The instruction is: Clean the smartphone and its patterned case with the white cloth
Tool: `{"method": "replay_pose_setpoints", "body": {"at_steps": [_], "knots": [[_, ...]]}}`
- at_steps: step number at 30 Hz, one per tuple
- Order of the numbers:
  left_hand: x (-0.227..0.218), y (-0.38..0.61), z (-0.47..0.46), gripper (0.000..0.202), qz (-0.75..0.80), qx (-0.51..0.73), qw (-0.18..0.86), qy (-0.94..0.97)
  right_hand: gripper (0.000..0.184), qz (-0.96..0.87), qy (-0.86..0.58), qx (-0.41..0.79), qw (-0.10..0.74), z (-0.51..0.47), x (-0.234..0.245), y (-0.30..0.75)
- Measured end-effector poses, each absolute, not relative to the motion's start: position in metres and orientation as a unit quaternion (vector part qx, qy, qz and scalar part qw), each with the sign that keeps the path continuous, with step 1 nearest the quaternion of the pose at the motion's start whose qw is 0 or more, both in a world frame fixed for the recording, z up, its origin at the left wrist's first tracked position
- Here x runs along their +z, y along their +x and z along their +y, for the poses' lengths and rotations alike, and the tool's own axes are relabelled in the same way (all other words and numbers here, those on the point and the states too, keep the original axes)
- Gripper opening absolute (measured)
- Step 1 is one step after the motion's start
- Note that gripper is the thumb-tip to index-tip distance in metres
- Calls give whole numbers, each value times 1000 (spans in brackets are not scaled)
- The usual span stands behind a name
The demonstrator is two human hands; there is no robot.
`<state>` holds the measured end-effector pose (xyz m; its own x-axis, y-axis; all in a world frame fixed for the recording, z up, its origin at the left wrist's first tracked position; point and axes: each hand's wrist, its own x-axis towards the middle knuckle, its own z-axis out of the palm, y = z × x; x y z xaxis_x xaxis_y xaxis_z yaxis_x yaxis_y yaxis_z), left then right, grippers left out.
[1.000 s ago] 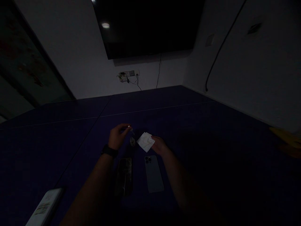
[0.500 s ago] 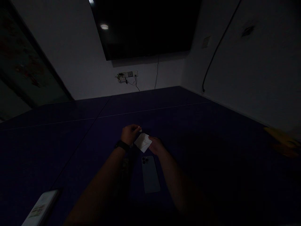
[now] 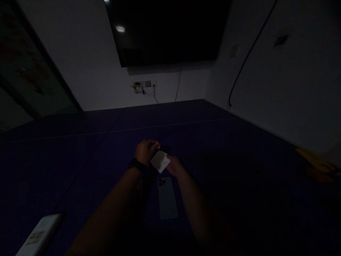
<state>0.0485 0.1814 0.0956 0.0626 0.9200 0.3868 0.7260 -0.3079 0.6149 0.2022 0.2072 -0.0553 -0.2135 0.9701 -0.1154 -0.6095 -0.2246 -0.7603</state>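
The room is very dim. My right hand is closed on the right edge of a small white square that looks like folded paper or a tissue. My left hand, with a dark watch on its wrist, pinches a tiny whitish piece just above the square's upper corner; I cannot make out what it is. Just below the hands, a phone lies with its back and camera lenses facing up.
A white box-like item with a printed picture lies at the lower left of the dark blue surface. Something yellow is at the right edge. Ahead, a dark screen hangs on the wall above sockets with cables.
The view has shifted slightly, so the hands and phone appear a little farther left. Both hands keep their hold, the left one still pinching the small piece.
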Motion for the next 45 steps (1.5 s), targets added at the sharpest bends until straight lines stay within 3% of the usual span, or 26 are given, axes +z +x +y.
{"method": "replay_pose_setpoints", "body": {"at_steps": [11, 21, 30, 38, 45], "knots": [[72, 33, 176, 26, 619, 332, 108, 704, 14, -281, -294, 723, 558, 208, -56, 202], [69, 29, 158, 28, 610, 314, 82, 723, 32, -283, -317, 723, 545, 211, -60, 201], [67, 33, 141, 32, 599, 276, 39, 751, 18, -283, -304, 723, 553, 209, -58, 204], [63, 46, 140, 27, 579, 270, 29, 769, 30, -281, -296, 732, 546, 212, -63, 202], [75, 48, 158, 25, 552, 287, 12, 783, 24, -278, -279, 739, 547, 211, -61, 204]]}}
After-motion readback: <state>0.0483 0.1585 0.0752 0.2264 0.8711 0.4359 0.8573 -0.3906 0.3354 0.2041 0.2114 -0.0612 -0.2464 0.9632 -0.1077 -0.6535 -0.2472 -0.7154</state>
